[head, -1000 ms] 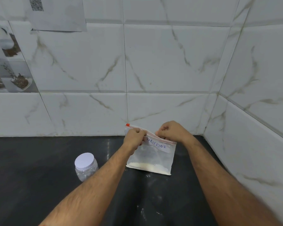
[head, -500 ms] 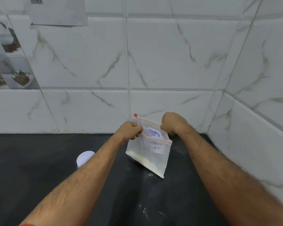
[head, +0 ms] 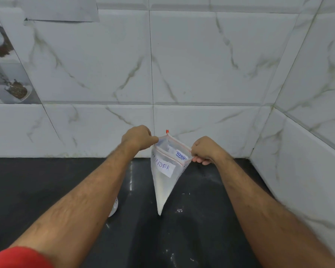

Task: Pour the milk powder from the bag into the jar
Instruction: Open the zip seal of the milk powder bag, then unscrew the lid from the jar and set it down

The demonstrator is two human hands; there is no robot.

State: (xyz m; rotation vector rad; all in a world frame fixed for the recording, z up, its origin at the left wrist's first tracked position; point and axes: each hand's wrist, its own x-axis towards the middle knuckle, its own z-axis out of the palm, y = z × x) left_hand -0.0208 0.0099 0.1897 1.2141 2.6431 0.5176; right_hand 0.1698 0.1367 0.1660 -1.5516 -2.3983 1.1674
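A clear zip bag (head: pixel 165 182) with a white label and white milk powder in its lower corner hangs above the black counter (head: pixel 191 229). Its mouth with the orange zip strip is pulled open. My left hand (head: pixel 138 138) pinches the left side of the mouth. My right hand (head: pixel 206 149) pinches the right side. The bag's bottom corner points down, close to the counter. The clear jar (head: pixel 114 206) stands on the counter to the left, mostly hidden behind my left forearm; only a small part of its side shows.
White marble-look tiled walls (head: pixel 201 64) close the back and the right side, forming a corner. A paper sheet (head: pixel 60 8) and picture tiles (head: pixel 6 74) are on the left wall. Specks of spilled powder (head: pixel 179 210) lie on the counter near the bag.
Both hands lifted the bag off the counter and pulled its mouth open. It now hangs tilted on one corner. My left forearm now covers most of the jar.
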